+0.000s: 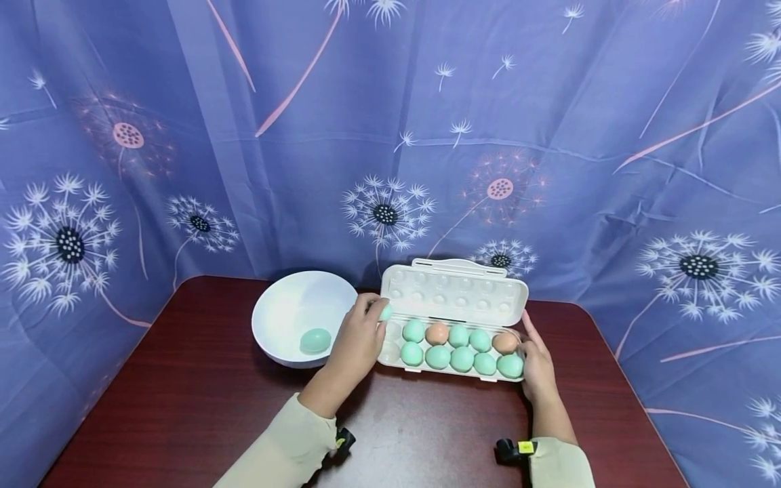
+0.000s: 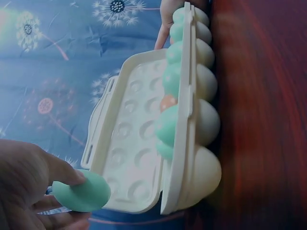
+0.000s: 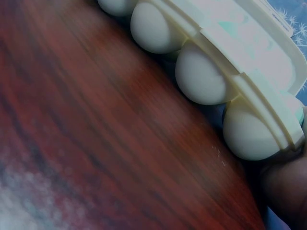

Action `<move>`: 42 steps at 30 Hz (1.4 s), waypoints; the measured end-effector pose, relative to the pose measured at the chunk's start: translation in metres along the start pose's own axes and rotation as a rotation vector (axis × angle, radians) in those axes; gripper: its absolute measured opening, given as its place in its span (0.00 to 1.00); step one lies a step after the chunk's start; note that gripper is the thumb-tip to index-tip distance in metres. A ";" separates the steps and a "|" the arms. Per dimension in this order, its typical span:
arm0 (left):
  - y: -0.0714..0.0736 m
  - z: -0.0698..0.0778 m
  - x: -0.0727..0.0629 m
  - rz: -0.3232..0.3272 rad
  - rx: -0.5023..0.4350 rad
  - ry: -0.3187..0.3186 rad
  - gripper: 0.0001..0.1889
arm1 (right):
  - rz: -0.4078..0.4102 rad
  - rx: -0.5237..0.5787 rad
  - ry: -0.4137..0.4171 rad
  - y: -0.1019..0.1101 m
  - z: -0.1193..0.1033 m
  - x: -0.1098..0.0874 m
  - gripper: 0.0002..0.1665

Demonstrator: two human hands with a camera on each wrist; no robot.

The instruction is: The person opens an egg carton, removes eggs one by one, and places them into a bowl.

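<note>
My left hand point(image 1: 355, 337) pinches a green egg point(image 2: 84, 191) between thumb and fingers, by the left end of an egg carton point(image 1: 448, 298). The off-white carton has its lid tipped back. Green eggs point(image 1: 462, 359) and two brown eggs point(image 1: 436, 333) fill most of its cups, while the two cups point(image 1: 390, 342) at the left end hold none. Around the carton's right end, my right hand point(image 1: 538, 366) grips the edge, one finger stretched up beside the lid. In the right wrist view only part of this hand shows, at the right edge.
A white bowl point(image 1: 277, 308) stands to the left of the carton, with one green egg point(image 1: 315, 341) inside. Both rest toward the back of the dark red wooden table point(image 1: 427, 427). Behind hangs a blue curtain point(image 1: 305, 176) with a dandelion print.
</note>
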State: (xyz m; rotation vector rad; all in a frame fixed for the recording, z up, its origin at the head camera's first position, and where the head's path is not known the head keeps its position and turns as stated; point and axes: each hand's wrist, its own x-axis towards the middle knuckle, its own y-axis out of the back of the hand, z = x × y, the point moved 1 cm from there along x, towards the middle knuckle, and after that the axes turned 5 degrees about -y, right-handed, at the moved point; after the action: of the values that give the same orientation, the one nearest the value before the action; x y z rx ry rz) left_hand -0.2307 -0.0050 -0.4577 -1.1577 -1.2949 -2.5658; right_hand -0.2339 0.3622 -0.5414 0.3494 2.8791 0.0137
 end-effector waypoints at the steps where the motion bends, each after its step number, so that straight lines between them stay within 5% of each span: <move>1: 0.002 -0.002 0.000 0.007 -0.006 0.004 0.19 | 0.001 0.000 0.002 0.000 0.000 0.000 0.43; 10: 0.031 -0.031 -0.002 0.045 -0.034 0.142 0.21 | -0.006 -0.002 0.018 0.000 0.004 -0.001 0.42; 23: 0.044 -0.059 -0.002 -0.122 0.056 0.314 0.23 | 0.007 -0.024 0.026 0.002 0.003 0.002 0.43; 42: 0.032 -0.071 -0.011 -0.234 0.045 0.325 0.23 | 0.027 -0.030 0.010 0.001 0.003 0.002 0.44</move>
State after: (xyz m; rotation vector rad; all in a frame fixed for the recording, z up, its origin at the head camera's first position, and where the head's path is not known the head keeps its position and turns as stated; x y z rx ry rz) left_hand -0.2547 -0.0784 -0.4694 -0.5758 -1.4697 -2.7151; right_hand -0.2349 0.3639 -0.5443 0.3843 2.8805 0.0633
